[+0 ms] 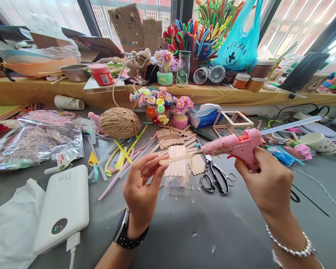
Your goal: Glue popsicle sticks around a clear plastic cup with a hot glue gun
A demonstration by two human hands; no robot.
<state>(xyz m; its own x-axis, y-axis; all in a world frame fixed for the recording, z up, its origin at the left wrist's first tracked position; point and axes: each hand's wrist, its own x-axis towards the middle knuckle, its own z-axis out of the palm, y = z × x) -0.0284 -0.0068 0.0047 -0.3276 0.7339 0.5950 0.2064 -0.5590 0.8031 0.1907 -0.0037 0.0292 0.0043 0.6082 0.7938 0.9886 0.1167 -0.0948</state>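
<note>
My left hand point(142, 188) pinches one end of a wooden craft stick point(175, 159), held roughly level above the table. In my right hand point(266, 181) is a pink hot glue gun point(235, 145), its nozzle at the stick's far end. A translucent glue stick point(292, 125) juts from the back of the gun. Beneath the held stick, a row of craft sticks point(176, 170) lies side by side on a clear plastic piece point(179, 186). Black-handled scissors point(217, 177) rest to the right of that row. More loose craft sticks point(169, 138) are heaped behind.
A white power bank point(64, 205) with a cable lies at left. Behind are a twine ball point(120, 123), pipe-cleaner flowers point(156, 101) and a wooden stick frame point(232, 121). Plastic bags point(44, 134) and colored strips clutter the left; a paper cup point(320, 143) lies at right.
</note>
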